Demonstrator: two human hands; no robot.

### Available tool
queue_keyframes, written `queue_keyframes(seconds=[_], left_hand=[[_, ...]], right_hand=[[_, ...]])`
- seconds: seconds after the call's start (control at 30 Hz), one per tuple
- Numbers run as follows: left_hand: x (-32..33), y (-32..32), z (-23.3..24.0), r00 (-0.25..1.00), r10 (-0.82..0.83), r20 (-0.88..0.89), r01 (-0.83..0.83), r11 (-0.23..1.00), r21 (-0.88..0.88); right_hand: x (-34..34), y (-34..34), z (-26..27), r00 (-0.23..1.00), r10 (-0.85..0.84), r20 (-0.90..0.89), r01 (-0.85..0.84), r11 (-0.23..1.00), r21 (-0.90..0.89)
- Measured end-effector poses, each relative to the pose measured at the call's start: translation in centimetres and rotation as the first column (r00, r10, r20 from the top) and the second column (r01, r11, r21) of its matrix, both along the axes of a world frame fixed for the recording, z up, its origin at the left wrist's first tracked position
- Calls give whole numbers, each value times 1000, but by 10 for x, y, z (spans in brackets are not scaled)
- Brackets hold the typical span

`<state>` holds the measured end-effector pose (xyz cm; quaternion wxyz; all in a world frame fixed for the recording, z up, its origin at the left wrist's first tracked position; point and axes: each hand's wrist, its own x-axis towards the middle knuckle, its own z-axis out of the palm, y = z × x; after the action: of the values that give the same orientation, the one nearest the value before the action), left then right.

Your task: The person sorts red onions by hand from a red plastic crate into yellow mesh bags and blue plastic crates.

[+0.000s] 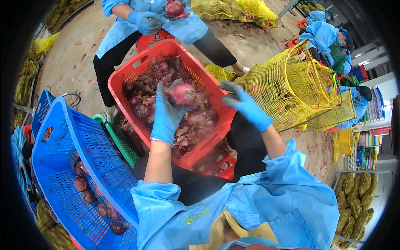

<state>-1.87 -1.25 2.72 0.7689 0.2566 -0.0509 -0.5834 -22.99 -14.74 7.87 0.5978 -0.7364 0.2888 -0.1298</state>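
A red onion [182, 94] rests in my left hand [168, 114], which wears a blue glove and is held above the red plastic crate [200, 157]. Inside that crate lie several red onions [142, 111] among loose dry skins. My right hand [245, 104], gloved too, is off to the right near the crate's rim. Its fingers are spread and nothing is in them; the fingertips look dark with dirt. To my left a tilted blue perforated crate [56, 150] contains several onions [89, 197] along its lower side.
A co-worker's gloved hand [145, 22] and another onion [174, 8] are across the crate. A yellow mesh bag [272, 90] on a frame stands at right, a green basket [122, 140] at left. Filled yellow sacks [212, 9] lie behind. Skins litter the floor [72, 62].
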Motion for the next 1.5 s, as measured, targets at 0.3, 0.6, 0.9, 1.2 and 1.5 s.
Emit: queue_keyframes(seconds=[0.3, 0.6, 0.9, 1.2, 1.5], left_hand=[[-10, 15, 30, 821, -445, 357, 505, 859, -90], [7, 11, 13, 833, -240, 499, 293, 956, -29], [13, 9, 4, 881, -171, 441, 204, 979, -27], [50, 23, -22, 966, 77, 248, -107, 988, 110], [60, 32, -40, 910, 217, 354, -331, 894, 303]], right_hand=[[30, 18, -14, 918, -141, 371, -64, 870, 489], [-98, -93, 7, 448, -703, 553, -139, 556, 820], [-111, -58, -7, 708, -442, 551, -233, 591, 773], [3, -11, -13, 926, 193, 324, -371, 626, 686], [109, -86, -47, 821, -13, 571, -522, 390, 758]])
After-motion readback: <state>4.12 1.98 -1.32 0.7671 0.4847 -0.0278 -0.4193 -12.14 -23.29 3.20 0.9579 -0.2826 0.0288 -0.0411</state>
